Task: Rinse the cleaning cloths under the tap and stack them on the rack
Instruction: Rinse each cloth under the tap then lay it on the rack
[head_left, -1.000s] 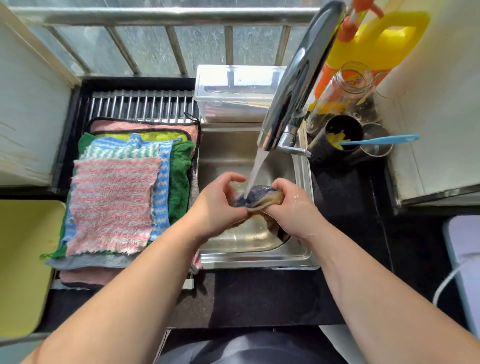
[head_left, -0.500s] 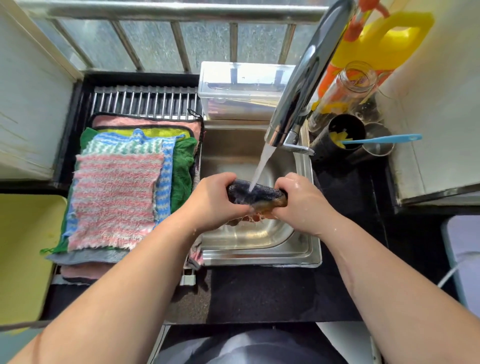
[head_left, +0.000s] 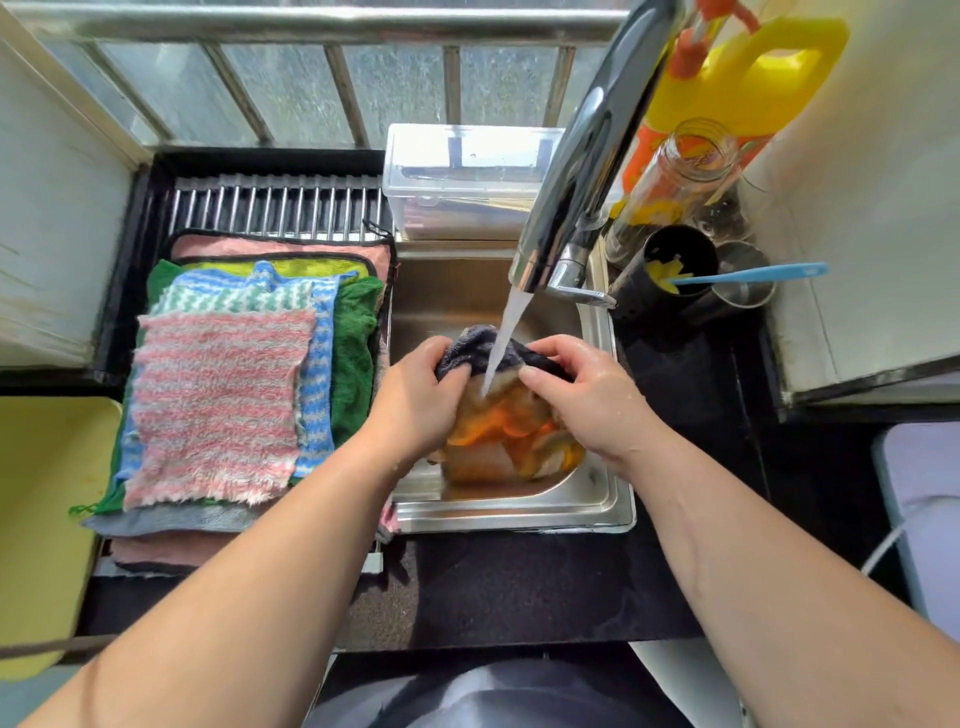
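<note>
- Left hand, centre of frame: bare, wet sheen across the knuckles.
- Right hand, just right of it: bare too, water glistening on its back.
- Left forearm and right forearm, lower corners: both bare to the wrist.
- Bottom centre: smooth dark grey garment.

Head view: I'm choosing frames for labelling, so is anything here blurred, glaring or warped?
In the head view, daylight glares off the chrome tap and sink rim; the wide lens splays the window bars and stretches the forearms; the dark cloth, left hand and right hand look sharp; only the water stream is smeared.
</note>
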